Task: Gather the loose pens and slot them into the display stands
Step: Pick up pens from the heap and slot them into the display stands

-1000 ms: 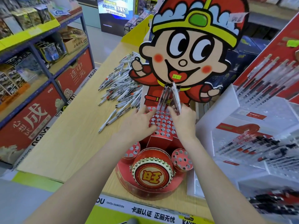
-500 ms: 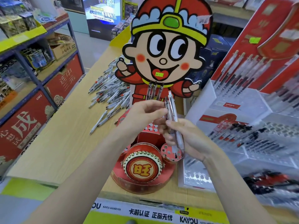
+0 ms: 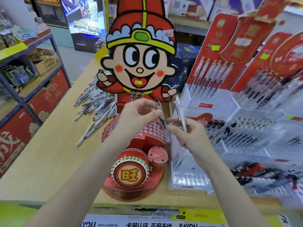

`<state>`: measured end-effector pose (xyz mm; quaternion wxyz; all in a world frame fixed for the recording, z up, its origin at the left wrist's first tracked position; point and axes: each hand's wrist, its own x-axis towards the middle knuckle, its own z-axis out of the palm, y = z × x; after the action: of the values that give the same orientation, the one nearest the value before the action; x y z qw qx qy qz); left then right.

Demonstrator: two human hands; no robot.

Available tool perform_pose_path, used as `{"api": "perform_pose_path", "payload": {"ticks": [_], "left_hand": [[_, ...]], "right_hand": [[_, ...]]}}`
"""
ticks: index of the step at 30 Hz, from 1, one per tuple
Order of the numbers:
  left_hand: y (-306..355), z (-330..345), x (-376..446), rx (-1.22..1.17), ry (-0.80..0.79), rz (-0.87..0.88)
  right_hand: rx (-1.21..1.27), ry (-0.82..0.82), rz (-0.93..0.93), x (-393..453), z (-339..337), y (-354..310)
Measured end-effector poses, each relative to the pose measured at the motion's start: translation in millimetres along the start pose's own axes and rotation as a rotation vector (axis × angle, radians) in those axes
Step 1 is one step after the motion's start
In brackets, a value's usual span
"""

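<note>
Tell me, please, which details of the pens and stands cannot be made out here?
- Head view: the pen in the left hand is motion-blurred; its tip is unclear.
- The red stand: both hands hide many holes.
- The right hand covers its pen's lower end.
- The clear stands are blurred; pens uncountable.

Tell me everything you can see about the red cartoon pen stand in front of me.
The red cartoon pen stand looks like printed cardboard standing on the wooden table. A tall backboard shows a grinning figure in a red and yellow hat. Below it a sloped red panel is punched with round holes, mostly empty; three pens stand at its top. In front sit a drum with a gold-studded rim and a small holed cylinder. Both hands hover above the panel; I cannot tell if they touch it.
</note>
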<state>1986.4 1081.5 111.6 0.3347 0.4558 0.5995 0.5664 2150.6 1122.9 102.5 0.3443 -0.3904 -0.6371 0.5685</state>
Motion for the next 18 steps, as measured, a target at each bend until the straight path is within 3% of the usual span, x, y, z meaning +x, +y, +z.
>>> {"api": "perform_pose_path", "payload": {"ticks": [6,11,14,18], "left_hand": [[4.7,15.1,-1.9,0.141,-0.016,0.179],[6.3,17.7,-3.7,0.133,-0.051,0.166],[-6.4,11.2,-8.4,0.167,-0.065,0.138],[-47.0,-11.7,-14.1,0.535,-0.041,0.015]], "right_hand": [[-0.018,0.076,-0.148,0.7,1.5,-4.8],[-0.209,0.087,-0.224,8.9,-1.0,-1.0],[-0.228,0.082,-0.197,8.7,-1.8,5.3],[-0.039,0.091,-0.038,7.7,-6.0,16.5]]}}
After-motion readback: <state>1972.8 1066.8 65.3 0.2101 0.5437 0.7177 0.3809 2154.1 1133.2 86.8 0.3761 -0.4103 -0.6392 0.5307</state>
